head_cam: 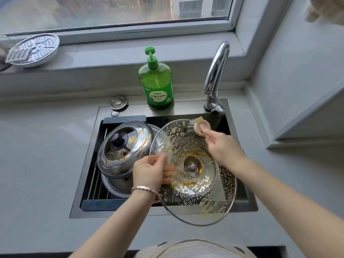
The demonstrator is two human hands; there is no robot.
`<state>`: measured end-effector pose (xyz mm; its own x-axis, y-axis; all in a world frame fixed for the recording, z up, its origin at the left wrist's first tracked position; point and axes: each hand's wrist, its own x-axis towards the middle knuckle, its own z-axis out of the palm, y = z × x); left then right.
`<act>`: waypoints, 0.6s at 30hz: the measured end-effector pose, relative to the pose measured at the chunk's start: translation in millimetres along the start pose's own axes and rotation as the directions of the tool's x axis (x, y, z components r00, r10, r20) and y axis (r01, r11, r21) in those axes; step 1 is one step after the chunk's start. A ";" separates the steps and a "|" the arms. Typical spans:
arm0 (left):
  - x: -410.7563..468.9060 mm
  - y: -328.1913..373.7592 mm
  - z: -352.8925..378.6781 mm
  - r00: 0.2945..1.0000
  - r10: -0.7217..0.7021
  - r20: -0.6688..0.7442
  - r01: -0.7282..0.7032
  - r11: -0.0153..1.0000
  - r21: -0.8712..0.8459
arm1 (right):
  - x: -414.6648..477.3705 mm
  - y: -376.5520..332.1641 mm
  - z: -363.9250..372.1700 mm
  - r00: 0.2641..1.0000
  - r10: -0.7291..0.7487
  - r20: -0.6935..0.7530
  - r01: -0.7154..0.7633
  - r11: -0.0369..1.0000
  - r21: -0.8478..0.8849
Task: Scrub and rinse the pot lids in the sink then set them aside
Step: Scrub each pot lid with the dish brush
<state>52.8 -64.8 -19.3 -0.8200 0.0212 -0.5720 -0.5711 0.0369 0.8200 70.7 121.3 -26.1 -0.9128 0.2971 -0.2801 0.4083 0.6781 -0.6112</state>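
We see a big glass lid (pixel 193 183) held tilted over the sink (pixel 87 164), with its near edge sticking out over the front rim. It is covered in yellowish suds and has orange grease around the knob at the centre.

The left hand (pixel 150 172) grips the lid's left edge. The thumb is on the side facing us and the fingers are curled behind, showing through the glass. There is a bracelet (pixel 145 189) on that wrist.

The right hand (pixel 221 146) holds a round wooden-headed brush (pixel 198 127), fingers closed on the head. The bristles touch the lid at its far edge, just below the tap (pixel 216 77).

A steel lid (pixel 126 146) with a black knob sits in the left part of the sink on a wire rack (pixel 95 189). It is streaked with orange-brown stains. The glass lid's left edge overlaps it from in front. More steel shows under it, and we cannot tell if that is another lid or a pot.

A green soap bottle (pixel 156 81) with a pump stands upright on the back ledge of the sink, left of the tap. A round metal cap (pixel 119 102) lies on the counter near the sink's back left corner.

A perforated steel tray (pixel 35 49) rests on the window sill far left, with a small perforated metal piece on it. A striped garment shows at the bottom edge.
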 end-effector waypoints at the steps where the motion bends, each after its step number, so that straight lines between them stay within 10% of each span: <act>1: -0.3 0.4 1.5 1.000 0.004 0.018 -0.005 1.000 0.022 | -6.4 -6.3 6.8 0.996 -0.074 0.051 0.071 0.996 0.046; 4: -2.0 3.5 0.6 0.998 0.004 0.056 -0.007 0.999 0.049 | -38.7 -21.1 29.1 0.945 -0.285 0.161 0.267 0.956 0.123; 9: -8.1 6.1 3.2 0.997 0.000 0.074 -0.004 0.999 0.045 | -7.4 -10.1 5.2 0.991 -0.103 -0.086 0.109 0.991 0.072; 13: -8.3 6.6 3.8 0.998 0.001 0.070 -0.005 0.999 0.052 | -35.4 -28.8 25.2 0.946 -0.314 0.084 0.309 0.949 0.069; 18: -9.5 5.0 0.8 0.999 0.005 0.054 -0.008 0.998 0.060 | -5.3 0.4 6.8 0.997 -0.053 -0.049 0.057 0.996 0.065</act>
<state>57.8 -64.0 -9.7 -0.8194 0.0752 -0.5682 -0.5611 0.0971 0.8220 75.7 115.4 -29.9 -0.9327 0.2928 -0.2107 0.3557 0.6485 -0.6730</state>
